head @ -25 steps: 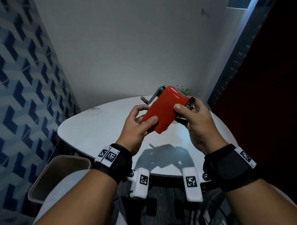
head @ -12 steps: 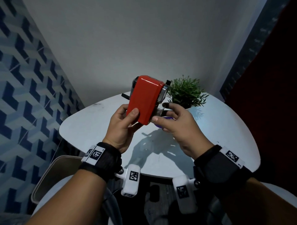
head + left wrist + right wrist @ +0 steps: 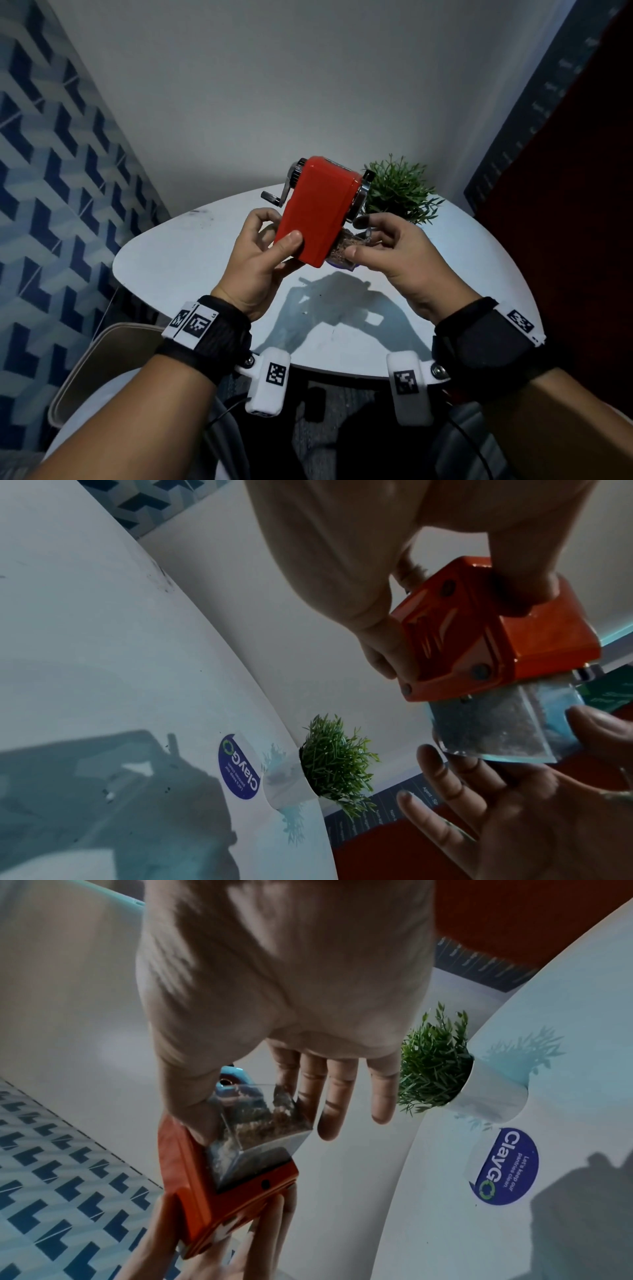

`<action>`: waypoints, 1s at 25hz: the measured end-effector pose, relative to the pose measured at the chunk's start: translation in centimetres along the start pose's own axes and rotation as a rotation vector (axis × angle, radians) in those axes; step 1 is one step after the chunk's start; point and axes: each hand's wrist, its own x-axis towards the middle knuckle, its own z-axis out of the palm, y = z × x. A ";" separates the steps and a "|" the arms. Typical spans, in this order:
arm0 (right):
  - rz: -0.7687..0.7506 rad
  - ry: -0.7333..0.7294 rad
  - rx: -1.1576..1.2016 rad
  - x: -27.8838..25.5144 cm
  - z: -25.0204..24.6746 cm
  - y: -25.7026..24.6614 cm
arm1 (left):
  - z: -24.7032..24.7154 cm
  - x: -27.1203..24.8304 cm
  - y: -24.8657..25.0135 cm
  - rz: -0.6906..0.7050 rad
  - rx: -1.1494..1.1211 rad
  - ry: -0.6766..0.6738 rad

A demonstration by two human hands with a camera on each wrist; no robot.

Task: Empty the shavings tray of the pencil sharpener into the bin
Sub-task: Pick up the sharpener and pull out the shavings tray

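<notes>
My left hand grips the red pencil sharpener above the white table, thumb on its near face and fingers behind; its crank points back left. The clear shavings tray, holding brown shavings, sticks partly out of the sharpener's right side. My right hand pinches the tray between thumb and index finger. In the left wrist view the tray juts from the sharpener. In the right wrist view the tray is half out of the sharpener, and the other fingers are straight. The beige bin stands on the floor at lower left.
A small green plant in a white pot stands on the round white table, just behind the sharpener. A blue round sticker lies on the table near the pot. A patterned blue wall is on the left, a dark red panel on the right.
The sharpener has been turned more upright and held steady in my left hand. My right hand has taken the tray and drawn it partly out to the right.
</notes>
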 end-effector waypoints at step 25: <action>0.270 0.021 -0.506 -1.4 -2.0 6.6 | -4.2 -1.1 3.5 0.071 -0.053 0.107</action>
